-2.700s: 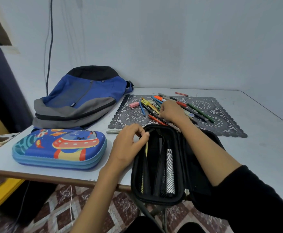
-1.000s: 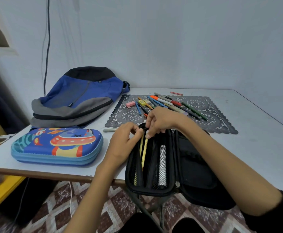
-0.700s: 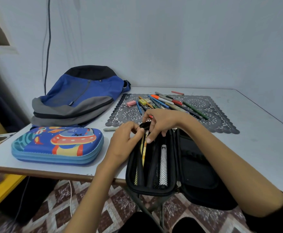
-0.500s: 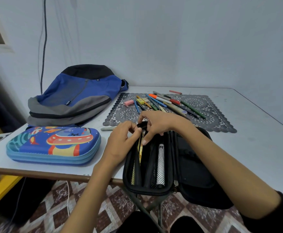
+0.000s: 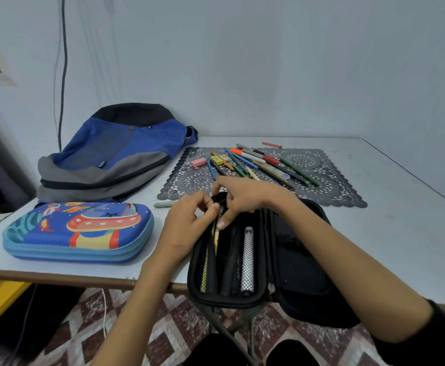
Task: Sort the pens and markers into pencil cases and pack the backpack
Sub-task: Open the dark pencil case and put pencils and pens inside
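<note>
Black pencil case (image 5: 226, 302) lies open at the counter's (image 5: 400, 233) near edge. The left hand (image 5: 187, 228) pinches its far rim. The right hand (image 5: 245, 196) pinches a yellow pencil (image 5: 217, 239), apparently seating it in a slot. The next move is probably a reach for the pens (image 5: 242, 161) loose on the mat (image 5: 329, 186).

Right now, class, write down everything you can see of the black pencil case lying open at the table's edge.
The black pencil case lies opened flat like a book, its near end overhanging the table. It looks like stiff fabric with a zip round the rim. Its left half has mesh sleeves holding a silver pen and a yellow pencil; its right half shows dark lining. The left hand pinches its far rim; the right hand grips the pencil's top.
</note>
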`<control>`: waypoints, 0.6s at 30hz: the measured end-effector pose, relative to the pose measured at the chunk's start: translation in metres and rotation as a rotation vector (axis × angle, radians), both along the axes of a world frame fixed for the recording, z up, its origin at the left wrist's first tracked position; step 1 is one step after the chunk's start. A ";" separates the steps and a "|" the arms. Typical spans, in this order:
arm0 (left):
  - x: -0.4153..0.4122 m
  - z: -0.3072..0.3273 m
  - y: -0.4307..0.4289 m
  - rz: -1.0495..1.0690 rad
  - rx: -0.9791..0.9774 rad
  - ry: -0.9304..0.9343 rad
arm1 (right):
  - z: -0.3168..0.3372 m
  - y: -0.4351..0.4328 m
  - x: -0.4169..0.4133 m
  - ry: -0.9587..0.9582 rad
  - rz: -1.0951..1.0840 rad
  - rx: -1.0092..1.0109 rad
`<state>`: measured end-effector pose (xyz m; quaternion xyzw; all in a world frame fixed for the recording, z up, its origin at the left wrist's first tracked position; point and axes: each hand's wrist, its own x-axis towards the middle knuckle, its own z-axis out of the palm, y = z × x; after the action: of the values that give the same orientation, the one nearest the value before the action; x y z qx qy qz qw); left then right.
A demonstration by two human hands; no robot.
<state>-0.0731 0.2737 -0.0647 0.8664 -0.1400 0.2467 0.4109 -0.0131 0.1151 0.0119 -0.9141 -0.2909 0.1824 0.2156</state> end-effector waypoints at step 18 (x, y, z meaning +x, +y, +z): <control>-0.005 0.003 0.000 0.004 -0.032 0.029 | -0.019 -0.095 0.066 -0.299 -0.763 0.176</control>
<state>-0.0780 0.2735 -0.0621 0.8635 -0.1284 0.2371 0.4263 0.0532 0.0205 -0.0071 -0.9508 0.0258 -0.0709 0.3005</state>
